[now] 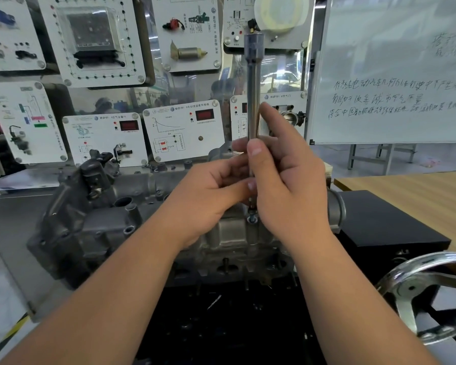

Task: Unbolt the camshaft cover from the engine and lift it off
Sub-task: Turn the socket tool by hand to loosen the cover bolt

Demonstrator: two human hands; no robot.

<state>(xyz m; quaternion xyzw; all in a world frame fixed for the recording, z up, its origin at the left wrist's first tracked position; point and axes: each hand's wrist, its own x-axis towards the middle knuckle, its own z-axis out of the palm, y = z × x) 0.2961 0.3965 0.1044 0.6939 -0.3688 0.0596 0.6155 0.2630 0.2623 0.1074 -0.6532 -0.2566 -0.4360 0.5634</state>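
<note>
Grip: my right hand (282, 177) and left hand (211, 191) both pinch the long metal rod (253, 101), fingers curled round its lower end.
Rod: upright, its tip on a bolt (252, 219).
Cover: the grey cover (229, 233) sits on the engine (95, 214), right under my hands.
Advice: I keep the rod straight over the bolt and twirl evenly, so it won't slip off.

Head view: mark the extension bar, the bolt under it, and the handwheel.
extension bar (253, 101), head view, mid-shaft above the hands
bolt (252, 219), head view, its head at the cover, below the bar's tip
handwheel (403, 314), head view, a spoke near the chrome rim
</note>
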